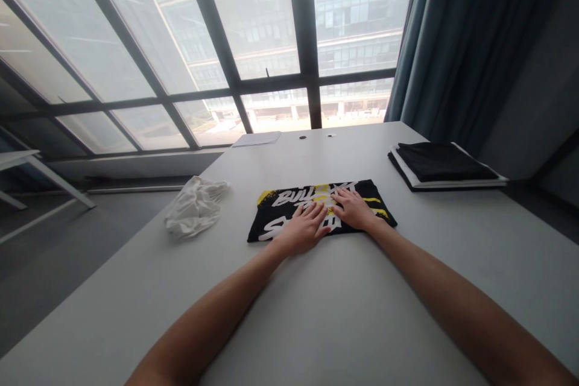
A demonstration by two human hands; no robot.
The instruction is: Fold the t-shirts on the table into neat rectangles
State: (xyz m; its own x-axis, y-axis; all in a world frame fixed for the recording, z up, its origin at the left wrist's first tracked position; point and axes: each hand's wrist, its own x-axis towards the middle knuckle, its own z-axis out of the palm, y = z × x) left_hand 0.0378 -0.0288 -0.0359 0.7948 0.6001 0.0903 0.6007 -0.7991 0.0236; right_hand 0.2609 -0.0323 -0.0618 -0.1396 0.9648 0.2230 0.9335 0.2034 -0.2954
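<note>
Black printed cloth (312, 192): folded into a flat, wide bundle on the white table (362, 295), lying beneath both hands, with bold white lettering and yellow patches facing up.
Left hand (303, 230): palm down on the near part of the cloth, fingers slightly spread, gripping nothing.
Right hand (353, 208): also palm down, fingers fanned, just beside the left and a little farther away; it holds nothing either. How hard the hands press, I cannot tell.
Folds: the layers underneath are hidden. Pushing the hands in opposite directions could slide the top layer over those below and leave the bundle skewed or wrinkled.
Corners: these lie beyond the fingers, so a lift from the centre alone would probably let them droop and the fold come loose.
White crumpled bundle (195, 208): to the left, apart from the printed cloth; fabric or thin bag, I cannot tell. It sits at the table's left edge, where a wide sweep could knock it off.
Folded stack (446, 163): black and white layers on the right, edges uneven; a careless bump could shift the top piece.
</note>
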